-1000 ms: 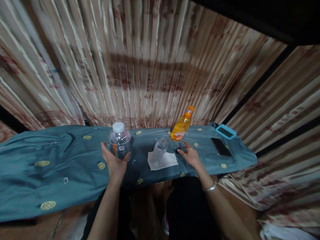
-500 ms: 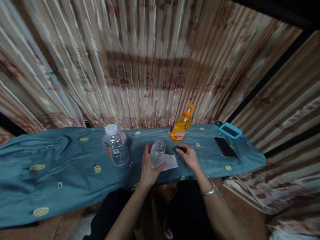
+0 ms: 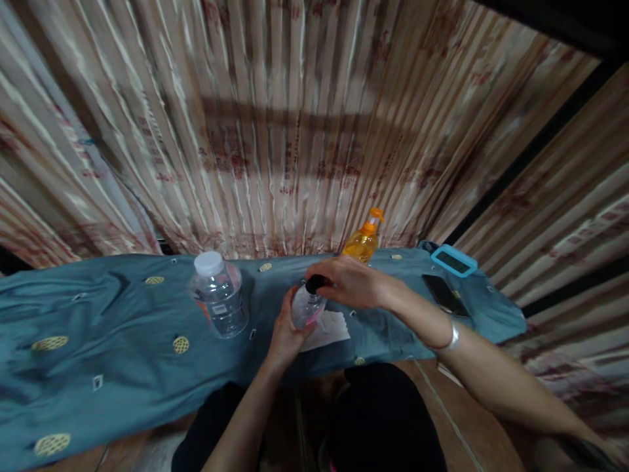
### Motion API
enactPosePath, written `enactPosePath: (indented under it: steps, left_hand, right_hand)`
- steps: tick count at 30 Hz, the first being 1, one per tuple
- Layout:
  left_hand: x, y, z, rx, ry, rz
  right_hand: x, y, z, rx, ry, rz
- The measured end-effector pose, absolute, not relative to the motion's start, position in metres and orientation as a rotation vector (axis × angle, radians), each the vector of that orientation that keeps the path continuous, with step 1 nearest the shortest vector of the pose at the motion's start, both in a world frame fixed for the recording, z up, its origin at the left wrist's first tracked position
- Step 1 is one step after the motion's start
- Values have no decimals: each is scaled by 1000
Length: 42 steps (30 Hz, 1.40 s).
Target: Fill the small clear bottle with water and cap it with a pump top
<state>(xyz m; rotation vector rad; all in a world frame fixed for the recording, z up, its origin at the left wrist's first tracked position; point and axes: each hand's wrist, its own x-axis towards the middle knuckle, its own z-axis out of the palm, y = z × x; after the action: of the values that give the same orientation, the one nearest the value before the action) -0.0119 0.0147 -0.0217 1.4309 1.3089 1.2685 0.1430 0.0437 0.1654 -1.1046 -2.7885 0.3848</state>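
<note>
My left hand is wrapped round a small clear plastic bottle that stands on the cloth-covered table. A black cap sits at the bottle's mouth, with the fingers of my right hand closed on it from the right. Whether the cap is threaded on cannot be told. Under and beside the bottle lies a white paper tissue. Just behind my right hand stands an orange pump bottle, its lower part hidden by that hand.
A large clear jar with a white lid stands to the left. On the right lie a dark phone and a blue-framed device. The teal patterned cloth covers the table, and a pleated curtain hangs behind it.
My right hand has lifted the black cap from the table and moved left to the small bottle's mouth. My left hand still holds the bottle. The view has shifted slightly.
</note>
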Motion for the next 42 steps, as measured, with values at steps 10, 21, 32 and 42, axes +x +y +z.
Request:
enactPosePath:
  steps: [10,21,32,42]
  left_hand:
    - [-11,15,-19,1450,1304,1257]
    - [-10,17,-21,1468,1319,1294]
    - [-9,17,-26,1486,1320,1307]
    - [-9,16,-21,1495,1354,1274]
  right_hand:
    - [115,43,184,-1360,-3131,-29]
    - [117,40,188,-1302,-3117,-6]
    - [114,38,186,-1367,-3120,-49]
    - [114,39,188,-1408,-3132,-140]
